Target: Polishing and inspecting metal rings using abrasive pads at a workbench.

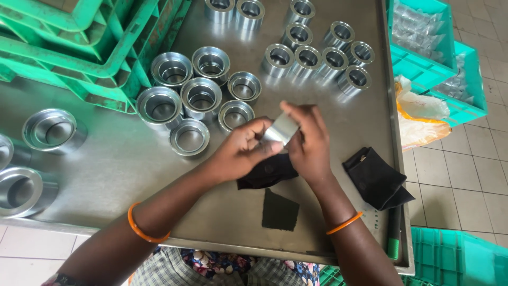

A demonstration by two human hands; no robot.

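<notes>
A small shiny ring (pixel 281 128) is gripped between the left hand (pixel 241 151) and the right hand (pixel 308 144), both closed on it above the steel tabletop (pixel 121 164). A black cloth (pixel 266 173) is seen under the hands, a dark square pad (pixel 279 211) at 6 o'clock, another cloth (pixel 377 179) at 3. Metal cups (pixel 201 98) are clustered at 10 and 12 o'clock; green crates (pixel 79 47) are stacked at 10. A tiled floor (pixel 465 169) is shown at 3.

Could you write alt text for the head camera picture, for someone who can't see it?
Two hands, left hand and right hand, hold a shiny metal ring above a steel table, surrounded by metal bushings, black cloths and green crates.
</notes>
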